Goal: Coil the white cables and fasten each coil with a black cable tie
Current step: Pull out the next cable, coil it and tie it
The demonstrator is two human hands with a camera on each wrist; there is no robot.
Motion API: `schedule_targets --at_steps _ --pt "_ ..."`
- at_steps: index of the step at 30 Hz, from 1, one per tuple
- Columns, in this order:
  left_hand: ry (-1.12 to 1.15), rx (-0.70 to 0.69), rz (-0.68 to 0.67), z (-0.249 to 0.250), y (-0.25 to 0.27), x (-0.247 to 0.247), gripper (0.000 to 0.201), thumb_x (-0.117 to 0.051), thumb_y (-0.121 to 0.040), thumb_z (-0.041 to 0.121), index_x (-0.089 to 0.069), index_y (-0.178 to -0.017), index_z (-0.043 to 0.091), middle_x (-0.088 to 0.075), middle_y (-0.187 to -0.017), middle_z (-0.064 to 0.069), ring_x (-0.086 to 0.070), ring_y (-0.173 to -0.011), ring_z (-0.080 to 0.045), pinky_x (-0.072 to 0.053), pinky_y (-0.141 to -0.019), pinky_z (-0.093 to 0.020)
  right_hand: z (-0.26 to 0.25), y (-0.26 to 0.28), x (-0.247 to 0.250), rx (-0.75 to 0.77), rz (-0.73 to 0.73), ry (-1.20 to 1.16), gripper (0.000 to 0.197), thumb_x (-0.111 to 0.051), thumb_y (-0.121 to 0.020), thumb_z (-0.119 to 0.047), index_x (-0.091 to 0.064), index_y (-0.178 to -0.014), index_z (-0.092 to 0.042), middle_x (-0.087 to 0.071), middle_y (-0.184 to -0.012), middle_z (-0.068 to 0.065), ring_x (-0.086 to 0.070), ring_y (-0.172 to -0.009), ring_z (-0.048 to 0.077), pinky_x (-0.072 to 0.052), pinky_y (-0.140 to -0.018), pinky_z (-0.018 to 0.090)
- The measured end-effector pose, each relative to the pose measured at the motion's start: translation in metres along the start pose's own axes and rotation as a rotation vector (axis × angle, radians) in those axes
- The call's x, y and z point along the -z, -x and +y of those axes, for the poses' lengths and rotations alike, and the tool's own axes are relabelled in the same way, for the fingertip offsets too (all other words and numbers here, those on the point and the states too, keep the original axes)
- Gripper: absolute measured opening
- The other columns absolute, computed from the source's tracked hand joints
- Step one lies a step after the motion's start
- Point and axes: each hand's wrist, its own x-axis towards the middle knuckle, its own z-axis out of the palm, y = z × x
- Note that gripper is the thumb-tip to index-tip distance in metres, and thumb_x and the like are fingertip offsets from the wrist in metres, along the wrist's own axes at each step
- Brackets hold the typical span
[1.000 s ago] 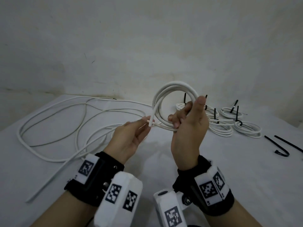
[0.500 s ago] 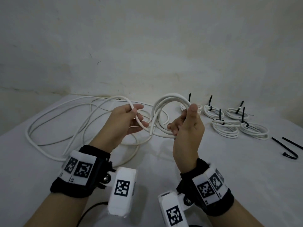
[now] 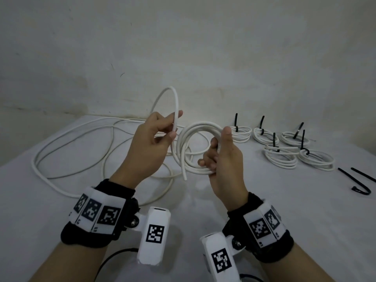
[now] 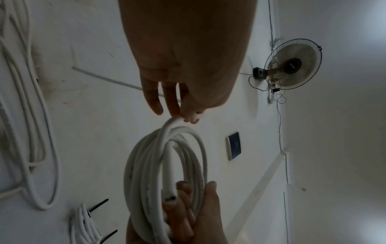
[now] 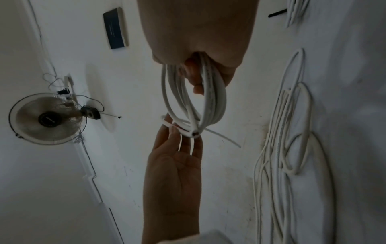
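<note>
Head view: your right hand (image 3: 223, 159) grips the cable coil (image 3: 193, 147), your left hand (image 3: 150, 143) pinches loose cable (image 3: 176, 110) over the white table (image 3: 305, 210); a fan (image 4: 292, 64) hangs on the wall.

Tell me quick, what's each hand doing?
Left hand: pinching the loose white cable.
Right hand: gripping the cable coil.

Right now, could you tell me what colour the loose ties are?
Black; the loose ties show best in the head view.
</note>
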Motion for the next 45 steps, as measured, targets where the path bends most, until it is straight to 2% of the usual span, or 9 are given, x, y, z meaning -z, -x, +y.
schedule_targets --at_steps 10,18,22,27,31,34,37,42,45 --pt "0.135 0.073 -0.208 0.001 0.004 0.001 0.039 -0.044 -0.096 0.007 -0.055 -0.121 0.034 -0.054 -0.124 -0.002 -0.054 -0.115 -0.005 -0.041 -0.097 -0.016 0.000 -0.002 0.001 -0.106 -0.098 0.037 0.045 -0.039 -0.097 -0.047 -0.047 -0.073 -0.009 -0.025 -0.044 -0.004 -0.023 -0.037 0.010 -0.039 -0.045 0.024" --pt "0.105 0.223 -0.238 0.007 0.007 -0.005 0.034 -0.031 -0.101 0.027 -0.058 -0.121 0.020 -0.062 -0.074 0.007 -0.056 -0.052 -0.013 -0.050 -0.051 -0.026 0.002 0.002 -0.002 -0.114 -0.212 0.148 0.051 -0.031 -0.101 -0.045 -0.046 -0.071 -0.007 -0.025 -0.044 -0.003 -0.025 -0.036 0.010 -0.036 -0.048 0.027" --pt "0.086 0.262 -0.311 0.009 0.006 -0.003 0.050 -0.033 -0.094 0.042 -0.057 -0.093 -0.002 -0.048 -0.054 0.009 -0.053 -0.043 -0.012 -0.048 -0.050 -0.037 0.001 0.005 -0.001 -0.114 -0.225 0.223 0.059 -0.024 -0.102 -0.046 -0.049 -0.067 -0.005 -0.025 -0.042 -0.003 -0.025 -0.036 0.012 -0.038 -0.047 0.027" --pt "-0.008 0.218 -0.302 0.012 0.005 0.001 0.012 -0.060 -0.090 0.023 -0.062 -0.084 0.013 -0.061 -0.055 0.007 -0.053 -0.041 -0.010 -0.050 -0.047 -0.028 0.003 0.007 -0.002 -0.012 -0.245 0.385 0.050 -0.023 -0.104 -0.037 -0.051 -0.080 -0.004 -0.037 -0.046 0.002 -0.039 -0.038 0.015 -0.044 -0.047 0.027" --pt "-0.040 0.209 -0.302 0.010 0.006 0.002 0.011 -0.060 -0.090 0.018 -0.059 -0.079 0.016 -0.055 -0.046 0.007 -0.051 -0.038 -0.006 -0.045 -0.043 -0.020 -0.001 -0.001 0.005 0.311 -0.285 0.661 0.018 -0.032 -0.101 -0.025 -0.047 -0.111 -0.027 -0.058 -0.096 0.006 -0.059 -0.080 0.012 -0.050 -0.072 0.028" --pt "-0.023 0.189 -0.333 0.013 0.007 -0.002 0.012 -0.062 -0.088 0.025 -0.061 -0.080 0.015 -0.055 -0.049 0.007 -0.052 -0.040 -0.008 -0.045 -0.042 -0.019 -0.003 -0.007 0.017 0.543 -0.371 0.833 0.039 -0.031 -0.099 -0.023 -0.037 -0.136 -0.035 -0.036 -0.140 -0.004 -0.033 -0.130 0.005 -0.029 -0.108 0.025" --pt "0.003 0.188 -0.364 0.017 0.007 -0.004 0.021 -0.061 -0.077 0.042 -0.060 -0.077 0.021 -0.053 -0.050 0.007 -0.051 -0.042 -0.007 -0.044 -0.043 -0.019 -0.004 -0.008 0.020 0.580 -0.476 0.988 0.040 -0.028 -0.101 -0.035 -0.037 -0.140 -0.037 -0.013 -0.156 -0.014 -0.009 -0.141 0.003 -0.010 -0.112 0.017" --pt "-0.070 0.160 -0.280 0.015 0.008 -0.010 0.027 -0.062 -0.084 0.035 -0.063 -0.084 0.009 -0.051 -0.054 0.006 -0.048 -0.041 -0.003 -0.039 -0.043 -0.015 -0.009 -0.012 0.022 0.636 -0.446 1.026 0.038 -0.031 -0.096 -0.042 -0.052 -0.121 -0.020 -0.047 -0.132 -0.010 -0.026 -0.136 0.009 -0.025 -0.112 0.039" --pt "-0.088 0.134 -0.198 0.013 0.008 -0.014 0.017 -0.062 -0.087 0.031 -0.062 -0.079 0.015 -0.053 -0.050 0.010 -0.048 -0.041 -0.004 -0.036 -0.043 -0.014 -0.013 -0.013 0.021 0.781 -0.366 1.066 0.033 -0.039 -0.096 -0.037 -0.056 -0.110 -0.012 -0.055 -0.100 -0.004 -0.052 -0.095 0.014 -0.044 -0.085 0.050"
